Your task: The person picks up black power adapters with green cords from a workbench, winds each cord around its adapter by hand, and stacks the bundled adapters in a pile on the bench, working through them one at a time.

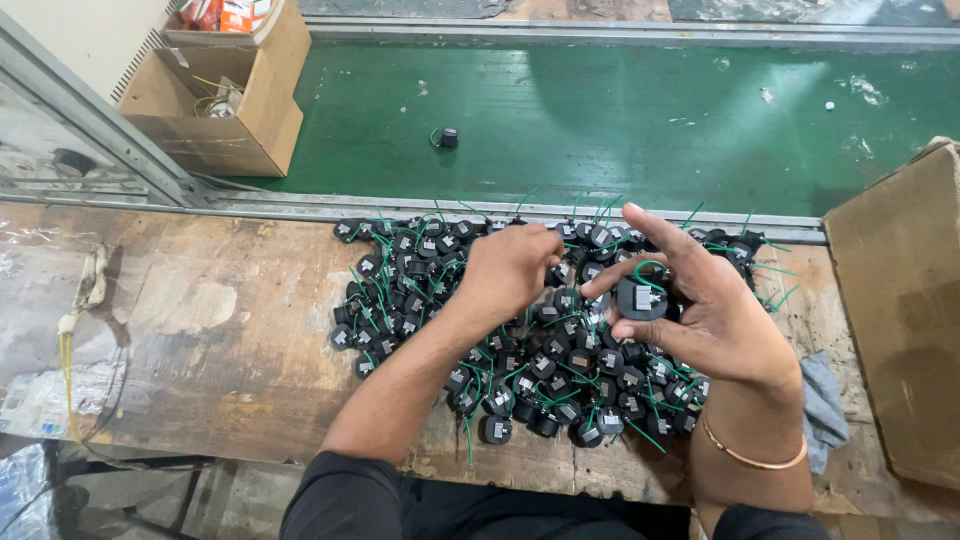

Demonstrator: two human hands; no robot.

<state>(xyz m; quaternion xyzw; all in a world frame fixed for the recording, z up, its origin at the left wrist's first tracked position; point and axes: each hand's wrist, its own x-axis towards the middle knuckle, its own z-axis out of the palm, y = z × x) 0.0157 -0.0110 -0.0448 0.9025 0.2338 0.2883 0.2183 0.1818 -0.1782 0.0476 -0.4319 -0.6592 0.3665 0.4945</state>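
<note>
1. Two bare hands in our view, both over a heap of small black parts (520, 350) with green wire leads, spread on the worn wooden counter (200, 330).
2. Right hand (700, 300): we log one black part (640, 298) pinched between thumb and fingers, held up just above the heap, a green wire looping from its top. The other fingers stand spread and open. A thin copper-coloured bangle (750, 455) sits on that wrist.
3. Left hand (510, 270): we see it curled, knuckles up, fingertips down in the heap near its middle. Whether the grip has closed on any part we cannot tell; the fingers hide it.
4. Green conveyor belt (600, 110): runs behind the counter, past a metal rail. One stray black part (447, 137) lies on it, well apart from the heap.
5. Open cardboard box (215, 100): at far left, on the belt's edge.
6. Second cardboard box (900, 300): at right, beside the heap.
7. Grey cloth (822, 400): on the counter, just beside the right wrist.
</note>
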